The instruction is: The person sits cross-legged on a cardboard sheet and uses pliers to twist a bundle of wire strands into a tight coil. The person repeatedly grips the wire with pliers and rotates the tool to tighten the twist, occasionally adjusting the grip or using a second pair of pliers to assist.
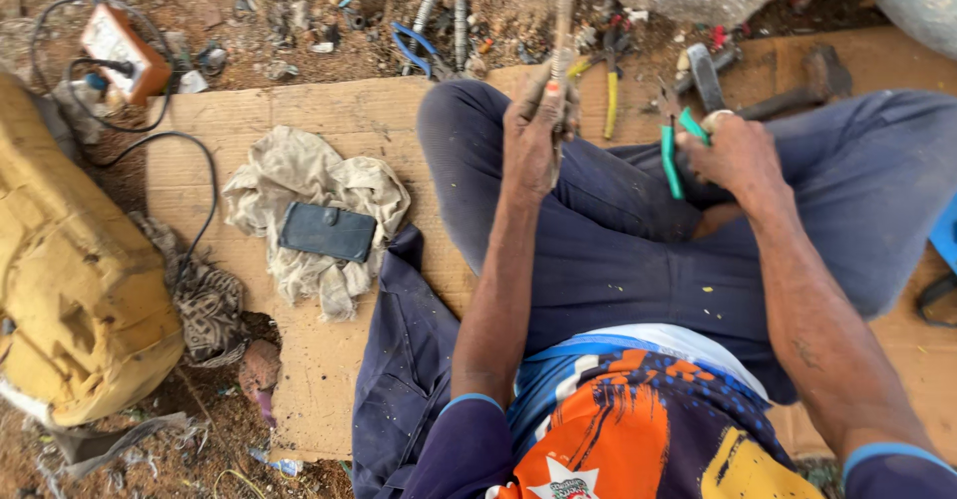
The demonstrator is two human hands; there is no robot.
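The person wears dark navy trousers (618, 260), dusty and speckled with pale flecks. The shirt (638, 429) is bright orange with blue streaks, a yellow patch, and a white and blue band at the hem. Its short sleeves (469, 449) are dark purple, edged with light blue cuffs. Both forearms are bare.

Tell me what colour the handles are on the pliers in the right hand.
Green: the pliers in the right hand have green handles, shown in the head view.

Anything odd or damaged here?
Yes. The yellow cushion at far left is torn and crumbling, a dark phone lies on a crumpled rag, and tools are scattered in the dirt.
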